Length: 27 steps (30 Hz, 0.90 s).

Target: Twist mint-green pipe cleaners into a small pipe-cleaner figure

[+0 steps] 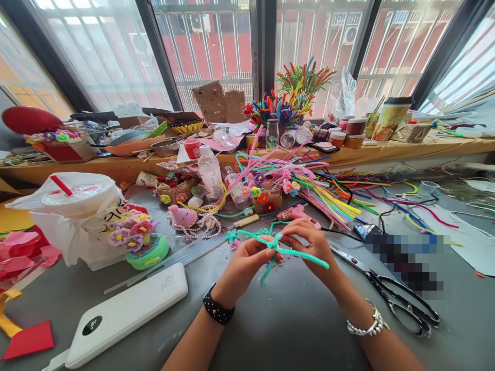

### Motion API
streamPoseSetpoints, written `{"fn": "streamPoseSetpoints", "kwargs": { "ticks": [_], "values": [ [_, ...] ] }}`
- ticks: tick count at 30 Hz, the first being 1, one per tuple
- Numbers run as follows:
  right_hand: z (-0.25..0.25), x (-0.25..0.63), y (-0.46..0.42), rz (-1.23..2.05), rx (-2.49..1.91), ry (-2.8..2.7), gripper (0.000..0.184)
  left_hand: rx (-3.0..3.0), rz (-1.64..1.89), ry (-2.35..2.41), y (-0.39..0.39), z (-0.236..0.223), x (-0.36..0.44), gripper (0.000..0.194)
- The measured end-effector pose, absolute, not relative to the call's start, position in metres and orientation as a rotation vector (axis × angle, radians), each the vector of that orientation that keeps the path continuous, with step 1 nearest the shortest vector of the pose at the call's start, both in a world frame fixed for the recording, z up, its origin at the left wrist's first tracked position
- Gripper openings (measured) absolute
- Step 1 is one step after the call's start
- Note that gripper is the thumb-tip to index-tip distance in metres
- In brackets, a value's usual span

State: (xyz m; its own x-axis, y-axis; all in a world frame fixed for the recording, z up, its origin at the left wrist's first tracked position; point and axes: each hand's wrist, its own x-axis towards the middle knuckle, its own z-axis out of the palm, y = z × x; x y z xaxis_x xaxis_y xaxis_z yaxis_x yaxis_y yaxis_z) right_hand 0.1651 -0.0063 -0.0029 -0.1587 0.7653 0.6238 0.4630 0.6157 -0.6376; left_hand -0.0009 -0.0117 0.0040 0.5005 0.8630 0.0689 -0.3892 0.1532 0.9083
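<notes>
Green pipe cleaners point(301, 253), crossed and twisted together at the middle, are held up above the grey table. Their ends stick out to the left, right and downward. My left hand point(247, 260) pinches them near the crossing from the left. From the right, the bent fingers of my right hand point(309, 245) close on the same twisted centre. Just behind the hands lie a pink glue gun point(296, 212) and small green and pink twisted pieces point(233, 238). Some of the fingertips are hidden behind the pipe cleaners.
Large black-handled scissors point(390, 293) lie right of my right hand. A white power bank point(129, 314) rests at the left, near a potted pipe-cleaner flower point(147, 250) and a bagged drink cup point(77, 216). Loose pipe cleaners point(328, 201) and bottles point(211, 172) crowd the back.
</notes>
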Motion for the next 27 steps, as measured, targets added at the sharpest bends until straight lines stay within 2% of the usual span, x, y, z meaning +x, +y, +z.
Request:
{"fn": "streamPoseSetpoints", "kwargs": {
  "ticks": [4,8,13,18,27],
  "values": [
    [-0.004,0.157,-0.013,0.655,-1.069,-1.82,0.014,0.934,1.144,0.596,-0.01,0.004,-0.001,0.011],
    [-0.003,0.151,-0.017,0.93,-1.08,-1.795,0.023,0.789,1.179,0.688,-0.007,0.004,0.0,0.012],
    [-0.001,0.149,-0.018,1.1,-1.071,-1.782,0.028,0.779,1.186,0.754,-0.004,0.0,0.001,0.012],
    [0.0,0.15,-0.017,1.11,-1.076,-1.798,0.029,0.821,1.241,0.811,-0.002,-0.004,0.001,0.008],
    [-0.003,0.149,-0.018,0.918,-1.142,-1.894,0.02,0.843,1.222,0.835,-0.001,-0.004,0.0,0.018]
  ]
}}
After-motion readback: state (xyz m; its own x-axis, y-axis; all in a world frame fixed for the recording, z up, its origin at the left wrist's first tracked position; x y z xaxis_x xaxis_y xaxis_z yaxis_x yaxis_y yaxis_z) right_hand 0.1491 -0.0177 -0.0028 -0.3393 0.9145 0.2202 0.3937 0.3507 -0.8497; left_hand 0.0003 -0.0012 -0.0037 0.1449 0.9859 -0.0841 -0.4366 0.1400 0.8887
